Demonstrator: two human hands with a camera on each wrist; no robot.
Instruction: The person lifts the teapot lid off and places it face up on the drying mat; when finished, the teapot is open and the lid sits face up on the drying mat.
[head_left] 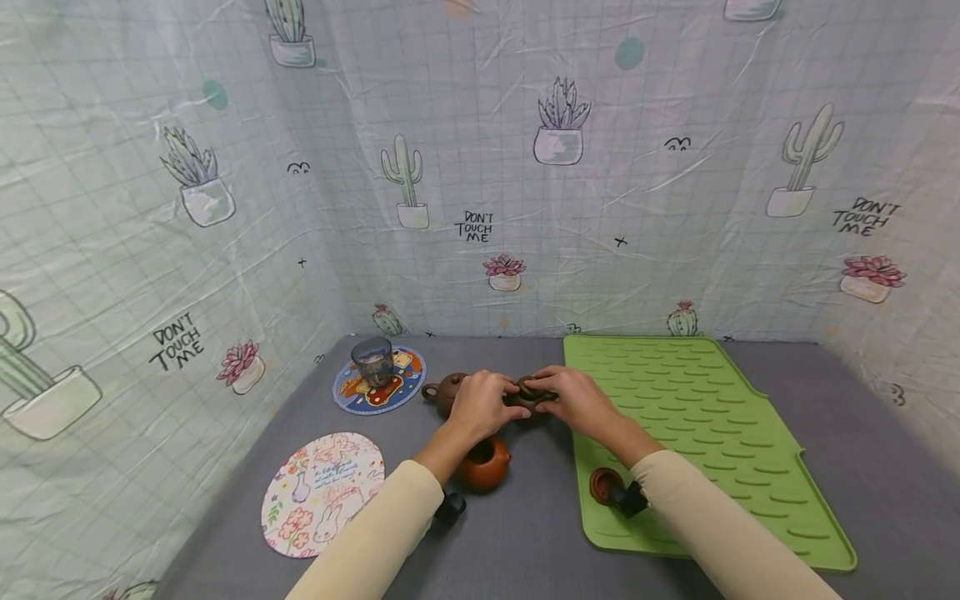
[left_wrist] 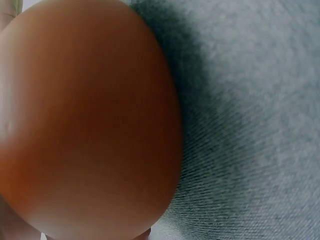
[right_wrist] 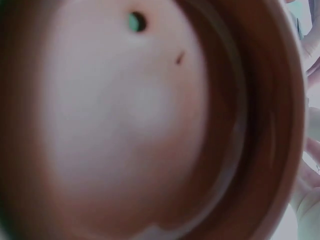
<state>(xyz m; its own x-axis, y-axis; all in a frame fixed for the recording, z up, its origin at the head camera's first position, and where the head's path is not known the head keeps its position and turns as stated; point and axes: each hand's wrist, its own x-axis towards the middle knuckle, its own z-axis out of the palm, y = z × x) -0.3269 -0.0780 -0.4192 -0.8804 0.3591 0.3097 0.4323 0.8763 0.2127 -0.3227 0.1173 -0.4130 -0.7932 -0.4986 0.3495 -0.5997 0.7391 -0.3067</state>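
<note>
- Left grip: closed by thumb and fingers on the left end of the dark brown piece; I take it to be steadying that end.
- Right grip: clamped on the other end, thumb below and fingers above, probably so the two hands can turn or set it evenly.
- Dark brown piece: between the two hands at the rear middle of the surface; largely covered by fingers, so I cannot tell whether it is resting or raised.
- Dark brown teapot: just left of the left hand, its ring handle to the left; partly hidden, so I cannot tell whether the held piece belongs to it.
- Orange pot: on the surface beside the left forearm, mouth uncovered; its broad base likely keeps it steady there. It fills my left wrist view.
- Lid: underside up on the green mat, vent hole showing green; the ribbed mat presumably guards it from slipping.
- Glass cup: upright on the blue coaster, rear left, seemingly parked away from the handling.
- Floral placemat: flat at front left, partly beneath the left sleeve as I see it, perhaps reserved for a vessel.
</note>
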